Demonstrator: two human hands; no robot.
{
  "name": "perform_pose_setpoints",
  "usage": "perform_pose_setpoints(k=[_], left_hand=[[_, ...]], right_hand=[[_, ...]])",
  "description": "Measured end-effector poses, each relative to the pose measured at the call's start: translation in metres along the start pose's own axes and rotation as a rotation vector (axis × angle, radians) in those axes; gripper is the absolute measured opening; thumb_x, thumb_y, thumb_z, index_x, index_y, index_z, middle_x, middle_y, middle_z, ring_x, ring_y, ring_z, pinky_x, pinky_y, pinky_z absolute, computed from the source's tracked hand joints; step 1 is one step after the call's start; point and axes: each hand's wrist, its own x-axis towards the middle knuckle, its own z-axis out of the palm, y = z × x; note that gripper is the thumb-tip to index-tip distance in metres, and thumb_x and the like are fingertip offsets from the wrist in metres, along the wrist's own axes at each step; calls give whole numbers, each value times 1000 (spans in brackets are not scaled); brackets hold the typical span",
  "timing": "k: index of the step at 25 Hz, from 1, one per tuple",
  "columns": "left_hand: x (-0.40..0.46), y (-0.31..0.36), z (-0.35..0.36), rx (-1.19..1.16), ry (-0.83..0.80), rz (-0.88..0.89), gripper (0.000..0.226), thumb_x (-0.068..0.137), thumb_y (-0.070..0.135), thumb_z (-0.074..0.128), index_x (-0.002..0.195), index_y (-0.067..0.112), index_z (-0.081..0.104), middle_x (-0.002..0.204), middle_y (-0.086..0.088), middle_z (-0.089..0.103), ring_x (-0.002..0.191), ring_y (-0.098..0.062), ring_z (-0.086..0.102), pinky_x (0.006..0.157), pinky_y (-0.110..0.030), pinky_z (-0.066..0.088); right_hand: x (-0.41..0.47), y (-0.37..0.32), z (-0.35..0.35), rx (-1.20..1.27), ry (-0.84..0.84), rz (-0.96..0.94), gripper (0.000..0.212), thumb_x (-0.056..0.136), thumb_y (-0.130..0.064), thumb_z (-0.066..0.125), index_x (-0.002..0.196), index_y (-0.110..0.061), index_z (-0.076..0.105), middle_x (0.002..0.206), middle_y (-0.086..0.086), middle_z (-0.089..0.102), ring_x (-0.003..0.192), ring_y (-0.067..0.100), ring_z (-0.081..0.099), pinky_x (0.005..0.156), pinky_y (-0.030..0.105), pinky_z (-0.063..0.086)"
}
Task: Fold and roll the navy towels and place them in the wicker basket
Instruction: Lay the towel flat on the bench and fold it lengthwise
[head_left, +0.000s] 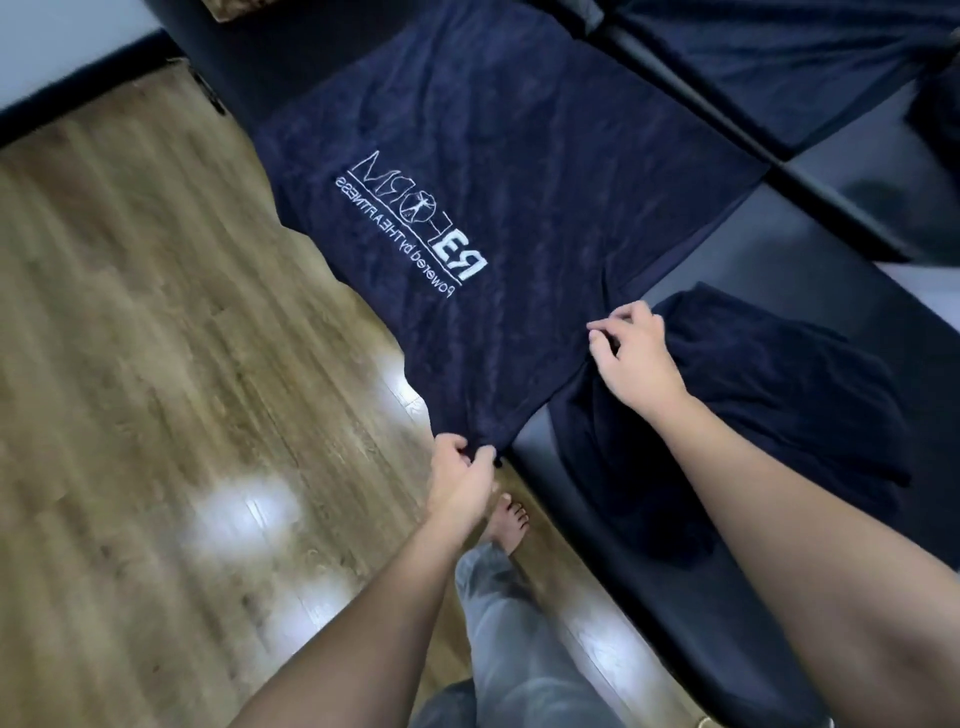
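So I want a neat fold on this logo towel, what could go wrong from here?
The spread towel overhangs the bench edge above the wood floor, so it may slide off if the left hand, gripping the near corner, pulls further. The right hand pinches the near edge right beside the crumpled towel, so it could snag or drag that one along. The spread towel also shows wrinkles, which a fold would likely trap.

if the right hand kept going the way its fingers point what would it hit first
Its fingers point up-left, so the right hand would slide straight onto the spread navy towel it already pinches, heading toward the white logo. Depth is uncertain.
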Motion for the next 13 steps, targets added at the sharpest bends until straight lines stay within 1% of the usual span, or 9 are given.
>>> perform_pose_setpoints(k=[1, 2, 3, 4, 5, 6, 9, 11, 13], left_hand=[[-1, 5, 2, -283, -85, -225, 56, 84, 74, 49, 108, 23, 50, 121, -7, 63, 94, -22, 64, 84, -37, 48], [-1, 9, 5, -443, -201, -401, 69, 82, 85, 38, 108, 23, 51, 118, -8, 64, 92, -24, 63, 79, -38, 48], [1, 12, 7, -556, -315, -530, 80, 81, 91, 30, 111, 20, 53, 114, -8, 64, 89, -24, 61, 73, -40, 46], [5, 14, 10, -663, -374, -601, 88, 79, 93, 29, 115, 16, 56, 111, -8, 64, 88, -24, 58, 70, -40, 44], [14, 16, 16, -779, -375, -614, 91, 81, 91, 32, 120, 13, 58, 108, -7, 64, 88, -24, 57, 70, -39, 44], [19, 21, 19, -897, -317, -598, 84, 86, 85, 38, 125, 13, 59, 106, -5, 64, 90, -23, 57, 71, -37, 44], [35, 29, 24, -1148, -69, -537, 43, 101, 46, 53, 132, 17, 59, 101, -1, 67, 86, -20, 63, 65, -33, 47], [40, 28, 18, -1241, 49, -516, 35, 101, 34, 58, 131, 17, 60, 103, 1, 70, 85, -18, 67, 62, -30, 50], [42, 24, 10, -1330, 124, -501, 28, 101, 26, 59, 127, 18, 61, 107, 0, 72, 87, -18, 70, 55, -26, 56]], right_hand=[[5, -2, -3, 34, 58, 93, 26, 100, -29, 55, 114, -13, 70, 122, 4, 51, 117, 25, 46, 96, 32, 40], [14, -3, -5, 60, 88, 183, 24, 100, -29, 56, 110, -11, 68, 117, 7, 54, 113, 26, 50, 89, 30, 39], [23, -3, -7, 93, 103, 262, 23, 98, -28, 58, 110, -9, 66, 113, 8, 57, 109, 25, 54, 84, 28, 38], [33, -1, -11, 129, 122, 330, 26, 97, -27, 61, 114, -7, 63, 111, 8, 59, 106, 24, 56, 83, 27, 37], [45, 3, -16, 157, 136, 394, 33, 96, -28, 63, 118, -5, 60, 111, 7, 61, 103, 23, 57, 82, 27, 38], [56, 9, -20, 169, 138, 456, 36, 95, -31, 64, 118, -4, 60, 112, 8, 63, 100, 24, 59, 80, 28, 41], [84, 18, -22, 159, 89, 576, 35, 90, -38, 68, 94, -5, 58, 96, 11, 70, 79, 32, 67, 66, 33, 52], [98, 15, -21, 163, 81, 612, 40, 85, -43, 73, 84, -9, 52, 89, 8, 68, 77, 33, 67, 63, 36, 54], [111, 13, -20, 159, 92, 642, 45, 81, -49, 76, 87, -10, 55, 93, 9, 68, 82, 32, 66, 58, 33, 47]])
